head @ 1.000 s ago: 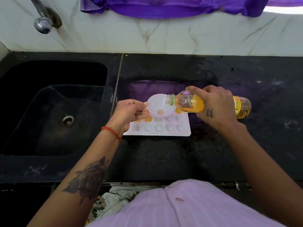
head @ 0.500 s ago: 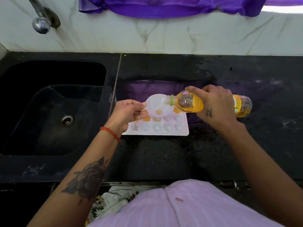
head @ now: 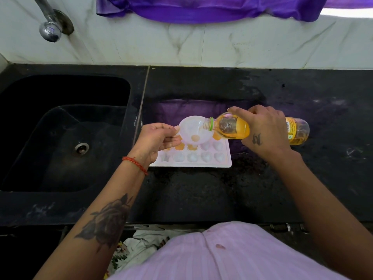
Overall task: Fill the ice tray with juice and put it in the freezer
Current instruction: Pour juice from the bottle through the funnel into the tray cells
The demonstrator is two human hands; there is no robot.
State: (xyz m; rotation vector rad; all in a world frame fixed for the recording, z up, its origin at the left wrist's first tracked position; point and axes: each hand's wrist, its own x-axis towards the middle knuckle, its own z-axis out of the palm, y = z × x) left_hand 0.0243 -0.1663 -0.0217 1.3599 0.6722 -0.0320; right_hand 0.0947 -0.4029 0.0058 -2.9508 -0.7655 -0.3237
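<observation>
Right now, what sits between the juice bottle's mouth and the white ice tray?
In the head view, a white plastic funnel, pinched by the left hand, sits between the bottle's mouth and the ice tray.

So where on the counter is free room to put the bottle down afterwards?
Bare counter lies between the ice tray and the front edge, and right of the right hand. It is crowded above the tray: funnel, bottle, left hand.

A home kitchen: black stone counter [head: 201, 195], sunken sink [head: 60, 138], wall tap [head: 50, 29], marble backsplash [head: 222, 45]
</observation>
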